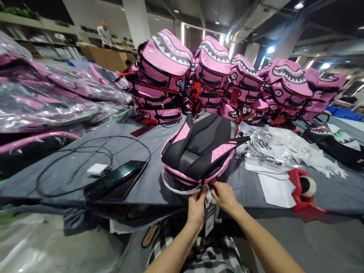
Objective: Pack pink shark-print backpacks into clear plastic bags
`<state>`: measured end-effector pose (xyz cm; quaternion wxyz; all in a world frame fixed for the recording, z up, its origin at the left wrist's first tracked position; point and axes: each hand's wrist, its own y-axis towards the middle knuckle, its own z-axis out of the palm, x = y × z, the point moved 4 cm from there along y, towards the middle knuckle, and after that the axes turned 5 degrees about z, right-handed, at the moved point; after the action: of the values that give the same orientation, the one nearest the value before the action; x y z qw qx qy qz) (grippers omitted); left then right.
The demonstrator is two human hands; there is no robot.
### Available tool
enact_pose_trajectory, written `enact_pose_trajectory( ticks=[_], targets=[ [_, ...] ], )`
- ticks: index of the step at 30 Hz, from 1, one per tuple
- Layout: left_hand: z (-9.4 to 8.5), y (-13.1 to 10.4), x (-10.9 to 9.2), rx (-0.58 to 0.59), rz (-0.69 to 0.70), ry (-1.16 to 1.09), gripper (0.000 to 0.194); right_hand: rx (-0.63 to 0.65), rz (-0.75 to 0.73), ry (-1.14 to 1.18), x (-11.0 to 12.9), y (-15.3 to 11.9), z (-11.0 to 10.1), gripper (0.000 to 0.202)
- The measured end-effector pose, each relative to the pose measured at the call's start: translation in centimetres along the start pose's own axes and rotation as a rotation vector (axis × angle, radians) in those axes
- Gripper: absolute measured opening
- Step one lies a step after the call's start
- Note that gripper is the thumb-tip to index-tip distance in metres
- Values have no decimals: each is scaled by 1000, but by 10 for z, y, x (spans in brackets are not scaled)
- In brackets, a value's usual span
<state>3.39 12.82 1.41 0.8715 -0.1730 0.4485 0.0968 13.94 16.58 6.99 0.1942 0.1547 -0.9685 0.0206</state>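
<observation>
A pink and black backpack (216,129) lies on the table with its padded back and shoulder straps facing up. Along its near end runs a loose white plastic edge (173,189), which bunches up between my hands. My left hand (196,210) is closed in a pinch on this plastic just below the backpack. Beside it, my right hand (226,197) has its fingers pinched at the backpack's near edge; what lies between them is hidden. A dark hang tag (209,220) with a white label dangles below my hands.
Stacked pink backpacks (167,60) with shark-mouth prints line the back. Plastic-wrapped bags (57,98) fill the left. A phone (119,178), a white charger (97,170) and a black cable lie left; plastic bags (273,148) and a red tape dispenser (303,197) lie right. A person (104,34) stands far back.
</observation>
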Motion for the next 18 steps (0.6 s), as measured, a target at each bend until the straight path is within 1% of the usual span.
enact_pose_trajectory(
  ticks=[2,4,5,6,7,9,11,13,15,17,18],
  targets=[
    [1,0,-1,6,-51,-19,59,-91,18,46,0,-5,-2,18],
    [3,-1,-4,1,-99,-45,57,-208,20,169,-1,-10,-5,17],
    [4,-3,-6,-4,-113,-61,56,-223,20,254,-2,-11,-5,26],
    [5,-4,-7,-13,-118,-80,56,-193,30,348,-3,-11,-3,38],
    [5,-4,-9,-24,-119,-98,56,-122,49,450,-4,-9,1,48],
    [6,-5,-10,-36,-130,-112,58,76,129,662,-4,-3,11,57],
    [6,-4,-9,-35,-152,-102,62,266,259,896,-4,3,20,58],
    [7,-1,-9,-20,-163,-89,66,414,370,1105,-2,9,26,56],
    [8,0,-9,12,-173,-63,67,511,434,1237,0,13,28,53],
    [6,-3,-11,61,-166,4,66,558,452,1279,-1,12,28,50],
    [2,-6,-13,89,-141,59,66,575,456,1293,-2,9,28,50]
  ],
)
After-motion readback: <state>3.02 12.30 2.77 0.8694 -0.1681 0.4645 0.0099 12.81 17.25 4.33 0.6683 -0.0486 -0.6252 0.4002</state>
